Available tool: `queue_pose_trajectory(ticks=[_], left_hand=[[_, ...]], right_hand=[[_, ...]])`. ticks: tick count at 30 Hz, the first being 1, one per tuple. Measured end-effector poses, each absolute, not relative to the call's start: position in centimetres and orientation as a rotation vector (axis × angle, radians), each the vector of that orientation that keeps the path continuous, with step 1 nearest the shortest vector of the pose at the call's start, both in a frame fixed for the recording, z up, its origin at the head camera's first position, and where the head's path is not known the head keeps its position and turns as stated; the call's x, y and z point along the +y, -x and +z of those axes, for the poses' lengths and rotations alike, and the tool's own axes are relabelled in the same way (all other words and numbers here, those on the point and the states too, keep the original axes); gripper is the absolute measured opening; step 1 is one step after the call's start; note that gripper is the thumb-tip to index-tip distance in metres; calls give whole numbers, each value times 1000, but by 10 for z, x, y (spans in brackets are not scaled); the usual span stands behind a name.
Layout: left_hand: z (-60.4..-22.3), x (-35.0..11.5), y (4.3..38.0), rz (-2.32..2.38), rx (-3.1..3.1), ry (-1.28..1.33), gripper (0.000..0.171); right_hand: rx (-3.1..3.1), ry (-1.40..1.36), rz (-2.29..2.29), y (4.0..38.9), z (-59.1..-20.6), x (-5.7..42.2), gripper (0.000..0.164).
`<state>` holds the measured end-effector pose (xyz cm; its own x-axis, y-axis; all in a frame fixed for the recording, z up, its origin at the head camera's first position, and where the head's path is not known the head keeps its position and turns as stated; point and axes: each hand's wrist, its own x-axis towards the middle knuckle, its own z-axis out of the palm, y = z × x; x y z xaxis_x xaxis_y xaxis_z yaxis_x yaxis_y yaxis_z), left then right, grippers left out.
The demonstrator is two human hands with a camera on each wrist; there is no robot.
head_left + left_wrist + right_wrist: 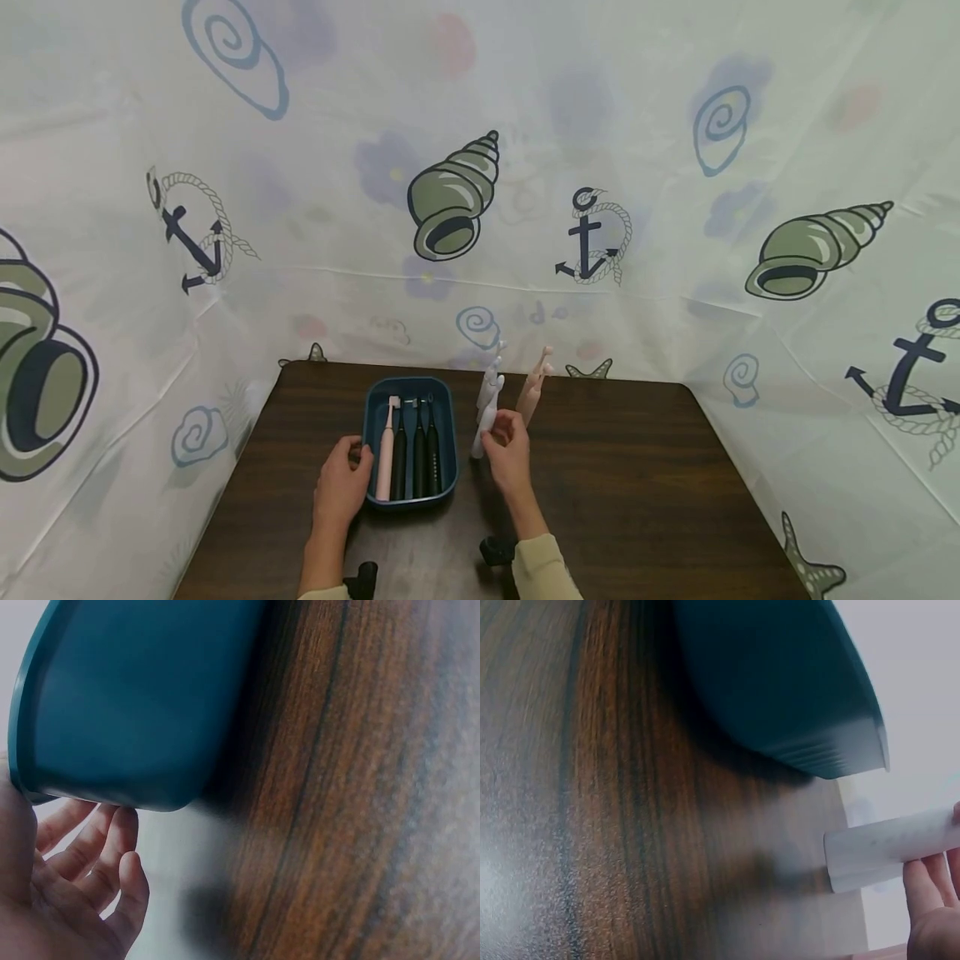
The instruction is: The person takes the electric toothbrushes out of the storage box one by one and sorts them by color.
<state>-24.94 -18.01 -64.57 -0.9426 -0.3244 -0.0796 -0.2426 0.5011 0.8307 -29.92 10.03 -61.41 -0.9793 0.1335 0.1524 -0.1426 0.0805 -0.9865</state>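
A dark blue bin [411, 505] holds one pink electric toothbrush [386, 458] and three black ones [418, 458], lying side by side. At its left side is my left hand [342, 482], which grips the rim; in the left wrist view, the fingertips [126, 825] meet the outer wall [135, 712]. My right hand [510, 450], just right of the bin, pinches a white electric toothbrush [487, 417] by its handle, head up. The right wrist view shows its flat handle end [877, 847] beside the bin. More white toothbrushes [483, 387] stand directly behind it.
Pale pink toothbrushes [532, 392] stand upright behind my right hand, partly hidden by it. Everything is on a dark wood-grain table [637, 483]. A white cloth [337, 308] printed with shells and anchors hangs around the back and sides.
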Motion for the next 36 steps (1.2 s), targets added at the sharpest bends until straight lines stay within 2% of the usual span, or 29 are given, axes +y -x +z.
queue_pose_trajectory(ticks=[36], left_hand=[[-650,-183,250,-1498,-2650,-486,46]], right_hand=[[-2076,-6,2032,311,-640,98,32]])
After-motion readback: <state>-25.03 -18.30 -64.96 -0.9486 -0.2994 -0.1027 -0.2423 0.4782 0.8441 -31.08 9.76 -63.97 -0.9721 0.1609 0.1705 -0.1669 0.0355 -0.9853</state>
